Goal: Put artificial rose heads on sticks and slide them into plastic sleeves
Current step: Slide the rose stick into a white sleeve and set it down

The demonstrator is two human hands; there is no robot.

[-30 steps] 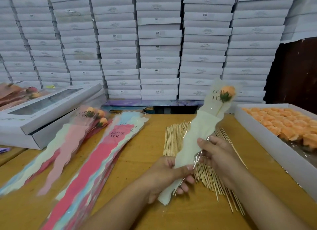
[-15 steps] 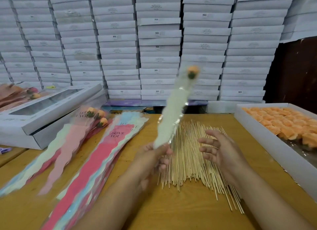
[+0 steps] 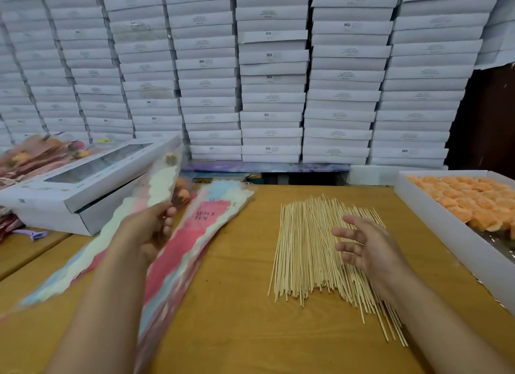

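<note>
Left hand grips finished sleeved rose, drop flat on pile at 10 o'clock; right hand loose over sticks.

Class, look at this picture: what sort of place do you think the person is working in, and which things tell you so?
Probably a small packing workshop or stockroom: a wall of stacked white boxes, a heap of wooden sticks, and a tray of orange rose heads for hand assembly.

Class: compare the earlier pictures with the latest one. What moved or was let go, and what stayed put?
The right hand let go of the sleeved rose; the left hand alone swung it leftward toward the finished pile. Sticks and tray of rose heads stayed put.
</note>
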